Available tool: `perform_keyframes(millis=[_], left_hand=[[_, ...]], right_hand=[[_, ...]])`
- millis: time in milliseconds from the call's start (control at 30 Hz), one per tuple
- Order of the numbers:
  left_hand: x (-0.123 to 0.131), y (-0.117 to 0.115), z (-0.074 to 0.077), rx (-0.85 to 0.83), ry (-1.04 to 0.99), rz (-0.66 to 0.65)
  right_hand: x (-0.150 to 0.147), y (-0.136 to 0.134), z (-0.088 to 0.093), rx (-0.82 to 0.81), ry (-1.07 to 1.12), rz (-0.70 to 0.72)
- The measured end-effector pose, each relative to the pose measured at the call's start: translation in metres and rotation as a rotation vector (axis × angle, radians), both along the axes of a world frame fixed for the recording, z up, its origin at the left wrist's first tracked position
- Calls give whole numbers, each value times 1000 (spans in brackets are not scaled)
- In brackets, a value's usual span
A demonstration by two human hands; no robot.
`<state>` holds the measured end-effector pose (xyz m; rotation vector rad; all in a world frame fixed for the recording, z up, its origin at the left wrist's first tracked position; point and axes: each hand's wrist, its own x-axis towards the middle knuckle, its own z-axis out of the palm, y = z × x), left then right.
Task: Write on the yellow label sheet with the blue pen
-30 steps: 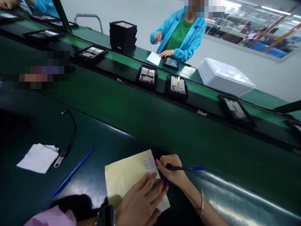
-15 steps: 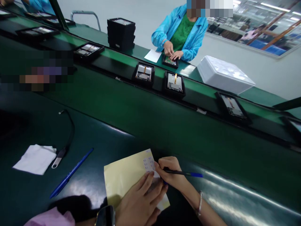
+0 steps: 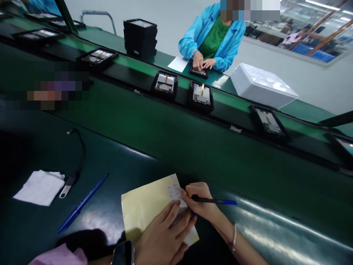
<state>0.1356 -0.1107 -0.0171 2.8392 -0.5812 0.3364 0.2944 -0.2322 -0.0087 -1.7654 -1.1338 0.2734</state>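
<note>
A yellowish sheet lies on the green bench in front of me, with a pale label area of small blue marks near its upper right corner. My left hand rests flat over the sheet's lower right part, fingers extended. In my right hand is a dark pen with a blue end, pinched between the fingers over the sheet's right edge. The pen's tip is hard to see behind the fingers. Another blue pen lies to the left of the sheet.
A short black cable and folded white paper lie at left. Beyond, a conveyor carries black trays with opened devices. Across it, a person in blue handles a device beside a white foam box and stacked black trays.
The trays on the conveyor have shifted slightly left. Across the line, the person's hand has moved down onto the device. My hands and the sheet look nearly unchanged.
</note>
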Motion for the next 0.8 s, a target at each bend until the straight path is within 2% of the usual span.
perform_keyframes(millis=[333,800], left_hand=[[1,0,4,3,18,-9],[0,0,2,14,50,-32]], right_hand=[[0,-2,0,-7,10,7],[0,-4,0,-22,15,6]])
